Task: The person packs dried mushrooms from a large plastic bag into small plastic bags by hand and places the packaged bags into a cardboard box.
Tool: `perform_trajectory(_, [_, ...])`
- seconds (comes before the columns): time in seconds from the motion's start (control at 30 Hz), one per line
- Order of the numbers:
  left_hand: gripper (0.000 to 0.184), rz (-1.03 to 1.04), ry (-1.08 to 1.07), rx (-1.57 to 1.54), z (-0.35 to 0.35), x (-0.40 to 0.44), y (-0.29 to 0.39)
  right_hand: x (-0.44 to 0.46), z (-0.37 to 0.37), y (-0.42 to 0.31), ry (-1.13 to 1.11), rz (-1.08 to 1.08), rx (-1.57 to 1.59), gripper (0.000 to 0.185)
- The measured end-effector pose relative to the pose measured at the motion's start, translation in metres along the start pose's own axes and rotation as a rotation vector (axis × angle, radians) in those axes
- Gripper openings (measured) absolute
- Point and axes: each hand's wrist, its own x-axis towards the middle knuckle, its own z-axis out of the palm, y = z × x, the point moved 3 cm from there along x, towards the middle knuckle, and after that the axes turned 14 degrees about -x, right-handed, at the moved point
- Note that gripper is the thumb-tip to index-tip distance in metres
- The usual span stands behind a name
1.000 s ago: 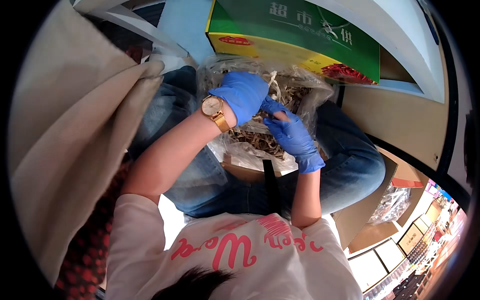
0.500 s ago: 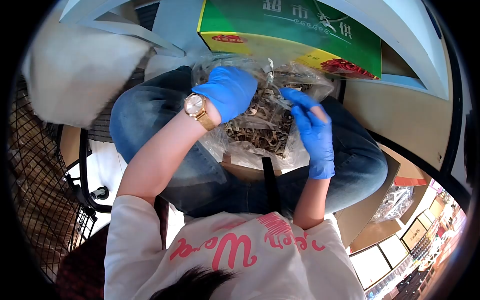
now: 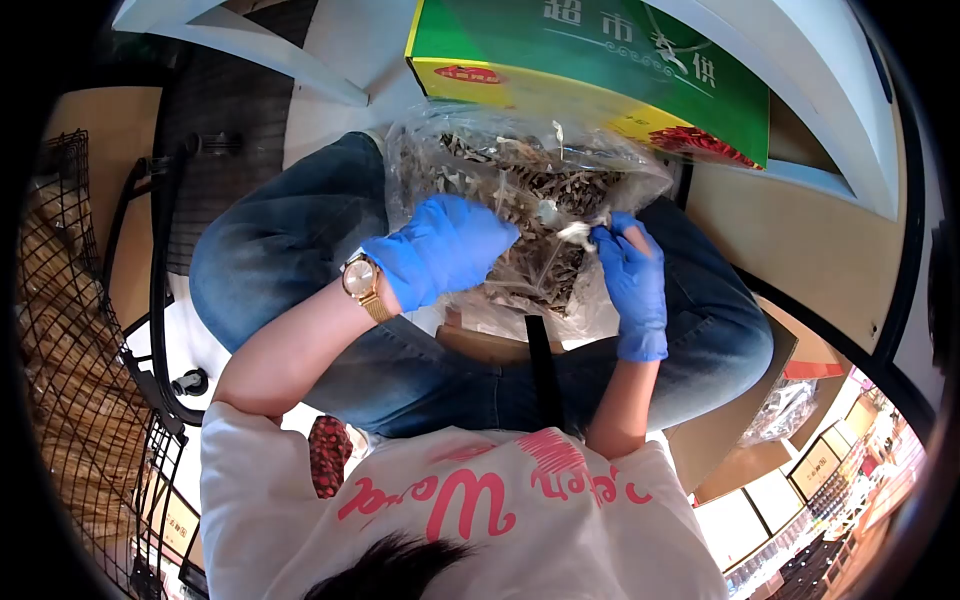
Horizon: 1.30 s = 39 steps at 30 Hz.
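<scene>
A clear plastic bag [image 3: 425, 165] full of brown, shredded, dried pieces [image 3: 545, 270] rests between my crossed legs. My left hand [image 3: 445, 250], in a blue glove with a gold watch [image 3: 362, 276] at the wrist, is over the bag's left part. Its fingers are curled together, and whatever they hold is hidden. My right hand [image 3: 630, 285], also blue-gloved, is at the bag's right side. Bare skin shows at one of its fingers. Its fingertips pinch a small crumpled white piece [image 3: 577, 235] above the dried pieces.
Behind the bag stands a green and yellow box [image 3: 590, 75] under a pale curved frame [image 3: 830, 90]. A black wire basket [image 3: 85, 350] is at the left. At the right are an open cardboard box [image 3: 730, 450] and clear plastic packaging [image 3: 780, 410].
My left hand has moved down and slightly left. The large whitish sheet at the upper left has gone from view. A white piece now shows at my right fingertips.
</scene>
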Motion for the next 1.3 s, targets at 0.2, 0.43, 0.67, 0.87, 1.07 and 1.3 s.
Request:
perform_trajectory(0.2, [0.010, 0.064, 0.110, 0.013, 0.008, -0.016, -0.002, -0.018, -0.009, -0.051, -0.162, -0.090, 0.024, 0.024])
perform_trajectory(0.43, [0.008, 0.049, 0.147, 0.034, 0.007, -0.026, -0.005, 0.041, 0.010, -0.027, 0.035, 0.154, 0.090, 0.021])
perform_trajectory(0.67, [0.009, 0.015, 0.079, 0.027, 0.006, -0.024, -0.006, 0.074, 0.040, -0.032, -0.003, 0.381, 0.337, 0.022])
perform_trajectory(0.87, [0.005, 0.051, 0.161, 0.041, 0.007, -0.025, -0.007, 0.067, 0.043, -0.028, 0.027, 0.275, 0.536, 0.021])
perform_trajectory(1.07, [0.017, -0.014, 0.123, 0.111, 0.005, -0.025, -0.010, 0.008, 0.011, -0.039, -0.233, 0.107, 0.246, 0.018])
perform_trajectory(1.3, [0.032, -0.057, 0.140, 0.116, 0.003, -0.022, -0.006, -0.010, 0.021, -0.046, -0.227, 0.049, 0.067, 0.023])
